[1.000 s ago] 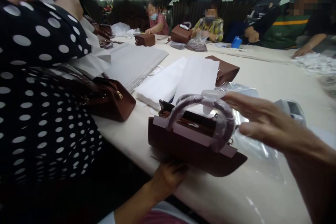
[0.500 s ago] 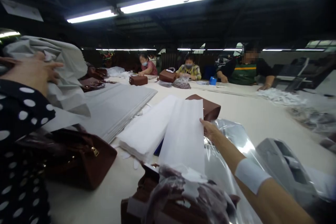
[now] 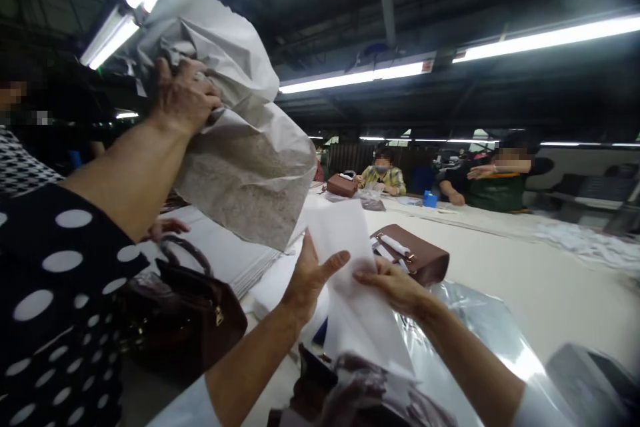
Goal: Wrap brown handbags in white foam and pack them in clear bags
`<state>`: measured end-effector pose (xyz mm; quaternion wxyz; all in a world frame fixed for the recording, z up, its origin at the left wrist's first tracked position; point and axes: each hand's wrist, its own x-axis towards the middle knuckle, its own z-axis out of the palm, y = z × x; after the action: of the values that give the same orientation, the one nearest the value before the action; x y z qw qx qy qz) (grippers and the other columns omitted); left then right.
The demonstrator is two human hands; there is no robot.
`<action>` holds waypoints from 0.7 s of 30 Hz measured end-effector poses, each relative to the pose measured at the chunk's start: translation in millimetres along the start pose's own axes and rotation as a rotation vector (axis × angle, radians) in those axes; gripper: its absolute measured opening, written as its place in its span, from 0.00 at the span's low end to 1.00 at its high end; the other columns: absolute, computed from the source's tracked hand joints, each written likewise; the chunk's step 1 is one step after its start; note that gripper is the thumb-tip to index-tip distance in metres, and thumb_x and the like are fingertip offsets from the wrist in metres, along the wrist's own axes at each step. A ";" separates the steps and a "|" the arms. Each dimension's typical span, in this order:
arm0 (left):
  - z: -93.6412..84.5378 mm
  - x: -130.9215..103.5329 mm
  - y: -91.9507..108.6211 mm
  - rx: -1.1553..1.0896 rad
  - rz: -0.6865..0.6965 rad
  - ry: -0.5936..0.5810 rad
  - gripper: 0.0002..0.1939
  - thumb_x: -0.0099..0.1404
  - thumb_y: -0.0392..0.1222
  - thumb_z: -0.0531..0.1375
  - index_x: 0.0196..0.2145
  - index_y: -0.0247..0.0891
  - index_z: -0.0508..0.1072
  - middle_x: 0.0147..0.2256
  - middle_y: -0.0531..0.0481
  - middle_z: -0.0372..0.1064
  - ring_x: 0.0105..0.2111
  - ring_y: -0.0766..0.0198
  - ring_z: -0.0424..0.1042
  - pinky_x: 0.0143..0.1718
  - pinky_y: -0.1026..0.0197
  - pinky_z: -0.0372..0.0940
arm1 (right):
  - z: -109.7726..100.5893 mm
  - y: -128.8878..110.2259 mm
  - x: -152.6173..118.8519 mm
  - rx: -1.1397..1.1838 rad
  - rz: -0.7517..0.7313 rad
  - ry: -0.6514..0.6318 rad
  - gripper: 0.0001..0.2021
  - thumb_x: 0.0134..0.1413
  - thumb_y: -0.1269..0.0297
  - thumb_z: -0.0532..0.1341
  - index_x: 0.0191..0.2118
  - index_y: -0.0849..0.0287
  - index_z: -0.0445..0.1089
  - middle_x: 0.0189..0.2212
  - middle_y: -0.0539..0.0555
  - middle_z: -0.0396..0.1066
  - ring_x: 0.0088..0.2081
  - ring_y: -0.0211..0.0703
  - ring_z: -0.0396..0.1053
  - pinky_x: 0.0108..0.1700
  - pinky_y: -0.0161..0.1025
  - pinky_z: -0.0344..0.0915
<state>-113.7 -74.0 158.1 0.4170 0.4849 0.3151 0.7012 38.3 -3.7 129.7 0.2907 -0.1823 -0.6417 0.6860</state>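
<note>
Nearest is a brown bag [image 3: 313, 380] by the worktop's [image 3: 515, 260] near edge, partly cut off from sight. Its handles look wrapped already — that part seems done. A thin white sheet [image 3: 345, 233] is up over it, so the paper looks picked up but not yet put down. The right hand [image 3: 395, 287] has a tight grip on the sheet's right side, thumb in front. The left hand [image 3: 307, 280] is at its left side, thumb spread wide; I cannot tell if it holds on.

To the right lie shiny clear bags [image 3: 480, 320] and a gray machine [image 3: 590, 373]. A white paper pile [image 3: 280, 293] sits left of the sheet. Behind the sheet is a second bag [image 3: 425, 253]. On the left, a co-worker in a dotted sleeve [image 3: 75, 260] lifts big gray paper [image 3: 250, 173], which hides much of the worktop's far left corner. A blue box [image 3: 429, 199] stands by the far edge.
</note>
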 end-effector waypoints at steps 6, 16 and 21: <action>0.0 -14.8 -9.7 0.016 -0.034 0.132 0.29 0.48 0.42 0.67 0.46 0.34 0.63 0.35 0.46 0.70 0.33 0.62 0.69 0.36 0.61 0.65 | 18.9 8.6 3.3 -0.118 -0.047 -0.017 0.21 0.42 0.53 0.65 0.38 0.64 0.66 0.30 0.53 0.70 0.28 0.39 0.68 0.30 0.34 0.65; 1.0 -27.3 -10.3 0.174 0.078 0.249 0.24 0.49 0.42 0.65 0.44 0.35 0.66 0.37 0.48 0.70 0.35 0.60 0.70 0.36 0.61 0.66 | 29.2 -12.3 -15.2 -0.460 -0.120 0.238 0.21 0.30 0.65 0.70 0.36 0.62 0.69 0.37 0.57 0.69 0.42 0.51 0.65 0.33 0.36 0.65; 8.8 -28.9 0.6 0.292 0.039 0.116 0.20 0.49 0.43 0.66 0.40 0.35 0.69 0.34 0.47 0.71 0.34 0.59 0.70 0.35 0.59 0.66 | 41.4 -49.5 -29.1 -0.297 -0.141 0.115 0.32 0.43 0.59 0.65 0.56 0.54 0.57 0.47 0.58 0.65 0.41 0.45 0.67 0.28 0.32 0.68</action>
<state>-100.3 -99.7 149.4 0.3095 0.5052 0.4276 0.6828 42.9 -53.9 179.5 0.3442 -0.2169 -0.7293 0.5500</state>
